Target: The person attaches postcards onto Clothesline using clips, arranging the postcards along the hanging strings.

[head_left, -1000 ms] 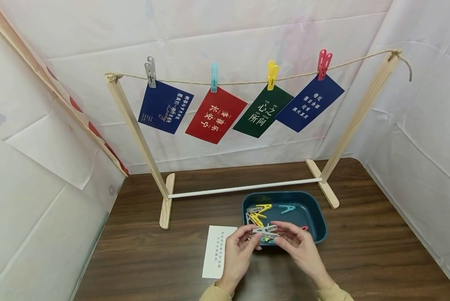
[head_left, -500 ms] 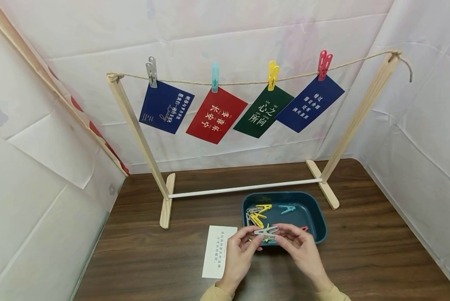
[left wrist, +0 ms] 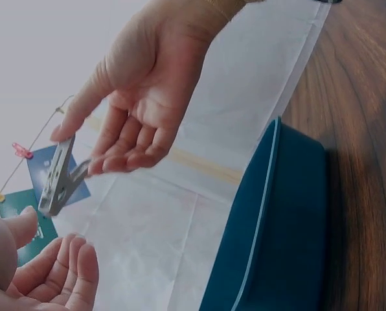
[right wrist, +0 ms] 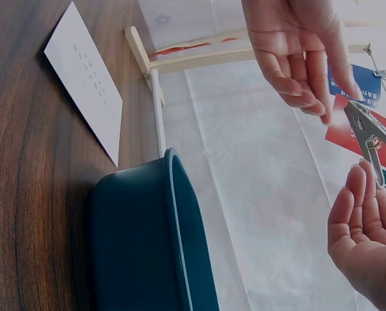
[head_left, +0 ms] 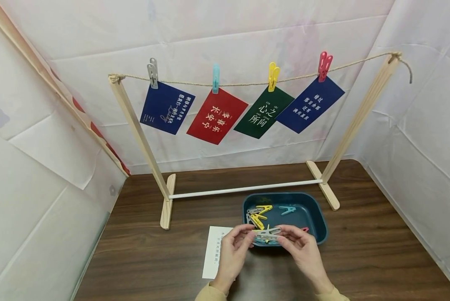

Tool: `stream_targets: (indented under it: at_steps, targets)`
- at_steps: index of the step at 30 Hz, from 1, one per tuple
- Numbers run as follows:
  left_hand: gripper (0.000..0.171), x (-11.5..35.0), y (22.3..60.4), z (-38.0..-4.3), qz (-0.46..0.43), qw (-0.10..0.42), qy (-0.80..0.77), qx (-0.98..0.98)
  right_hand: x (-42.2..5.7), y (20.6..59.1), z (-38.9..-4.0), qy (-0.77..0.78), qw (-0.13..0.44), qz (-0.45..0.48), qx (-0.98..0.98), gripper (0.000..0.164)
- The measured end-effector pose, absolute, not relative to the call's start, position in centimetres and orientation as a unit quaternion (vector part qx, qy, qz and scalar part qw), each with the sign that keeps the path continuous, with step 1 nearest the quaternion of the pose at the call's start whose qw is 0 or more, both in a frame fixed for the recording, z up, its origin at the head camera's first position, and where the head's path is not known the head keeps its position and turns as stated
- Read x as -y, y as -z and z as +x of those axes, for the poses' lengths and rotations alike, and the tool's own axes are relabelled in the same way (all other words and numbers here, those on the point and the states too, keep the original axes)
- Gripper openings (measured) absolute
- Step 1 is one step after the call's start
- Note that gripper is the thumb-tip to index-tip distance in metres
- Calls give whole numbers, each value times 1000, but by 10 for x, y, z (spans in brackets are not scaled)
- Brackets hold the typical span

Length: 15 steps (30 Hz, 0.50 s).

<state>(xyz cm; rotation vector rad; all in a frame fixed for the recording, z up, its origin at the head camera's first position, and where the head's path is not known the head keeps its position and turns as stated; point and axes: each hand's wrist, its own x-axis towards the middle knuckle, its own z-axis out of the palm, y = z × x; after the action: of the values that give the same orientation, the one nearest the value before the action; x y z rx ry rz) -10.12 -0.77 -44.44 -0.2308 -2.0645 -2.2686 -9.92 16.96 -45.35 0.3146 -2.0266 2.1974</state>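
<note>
My right hand [head_left: 303, 253] pinches a grey clothespin [head_left: 268, 233] over the near edge of the dark teal basin [head_left: 321, 217]. In the left wrist view, the right thumb presses one arm of the clothespin [left wrist: 57, 178] and the fingertips meet the other arm. My left hand [head_left: 232, 253] is beside it, thumb and fingers apart with nothing between them; its thumb tip is close to the clothespin's nose. The left hand partly covers a white card [head_left: 211, 255] with printed characters, flat on the table. Several yellow, grey and blue clothespins lie in the basin.
A wooden stand [head_left: 138, 138] with a sagging twine line [head_left: 243, 84] rises behind. From it hang a dark blue card [head_left: 166, 108], a red card [head_left: 216, 117], a green card [head_left: 260, 113] and another blue card [head_left: 310, 104], each by one clothespin. A white rod [head_left: 243, 189] joins the feet.
Both hands were at the clothespin before. The left fingers have come off it and shifted slightly left, over the white card's edge; the right hand still holds it.
</note>
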Motion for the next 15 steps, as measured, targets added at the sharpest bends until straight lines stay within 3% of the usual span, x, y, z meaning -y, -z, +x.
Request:
stream_targets:
  at_steps: [7, 15]
  targets:
    - [15, 19, 437, -103, -21, 67, 698, 712, -171, 455, -98, -732, 69, 84, 673, 22]
    - [20, 39, 480, -116, 3, 81, 607, 791, -173, 456, -97, -735, 75, 82, 669, 22]
